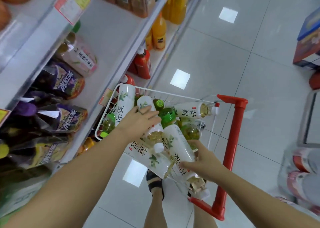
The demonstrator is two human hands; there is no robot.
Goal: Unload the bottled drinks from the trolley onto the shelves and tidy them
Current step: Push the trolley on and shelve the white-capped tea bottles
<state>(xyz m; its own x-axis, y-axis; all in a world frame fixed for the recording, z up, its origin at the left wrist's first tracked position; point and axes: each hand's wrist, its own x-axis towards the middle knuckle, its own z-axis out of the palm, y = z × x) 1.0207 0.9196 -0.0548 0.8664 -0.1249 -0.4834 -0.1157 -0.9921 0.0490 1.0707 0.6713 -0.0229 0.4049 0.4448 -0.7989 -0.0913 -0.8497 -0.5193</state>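
A white wire trolley with a red handle stands beside the shelves, piled with several white-labelled tea bottles and green-capped bottles. My left hand reaches into the pile and lies over a white-labelled bottle, fingers draped across it. My right hand grips another white-labelled tea bottle at the trolley's near end, thumb and fingers round its body. A third white bottle lies between my hands.
Shelves run along the left with purple and pink bottle packs, red bottles and orange juice bottles. Stacked boxes and wrapped goods stand at the right. My sandalled feet are under the trolley.
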